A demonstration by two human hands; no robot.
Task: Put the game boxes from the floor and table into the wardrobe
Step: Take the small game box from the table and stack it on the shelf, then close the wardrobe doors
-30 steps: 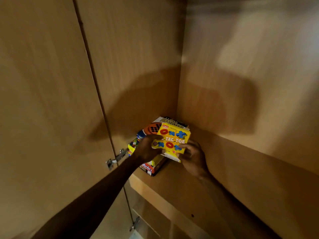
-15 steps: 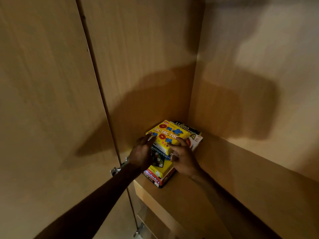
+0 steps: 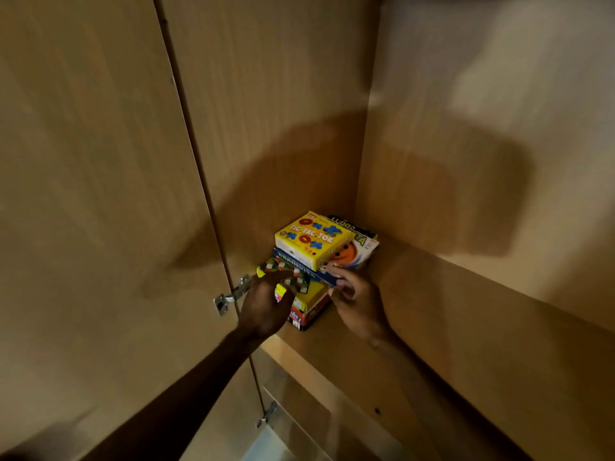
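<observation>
A stack of game boxes sits in the back left corner of the wardrobe shelf (image 3: 382, 367). The yellow Tic Tac Toe box (image 3: 309, 237) lies on top, free of both hands. Under it are a white box with an orange face (image 3: 357, 249), a blue box (image 3: 299, 266), a chequered multicolour box (image 3: 278, 266), a yellow box (image 3: 311, 296) and a red one (image 3: 307, 316) at the bottom. My left hand (image 3: 263, 307) curls around the near left corner of the chequered box. My right hand (image 3: 357, 301) has its fingertips loosely against the blue box's front edge.
The wardrobe door (image 3: 100, 194) stands open on the left, with a metal hinge (image 3: 233, 294) just beside my left hand and another hinge (image 3: 266, 415) lower down. Wooden walls close the shelf at the back and right. The shelf's right part is bare wood.
The Tic Tac Toe box went from tilted in both hands to flat on top of the stack. Both hands let it go and dropped to the lower boxes.
</observation>
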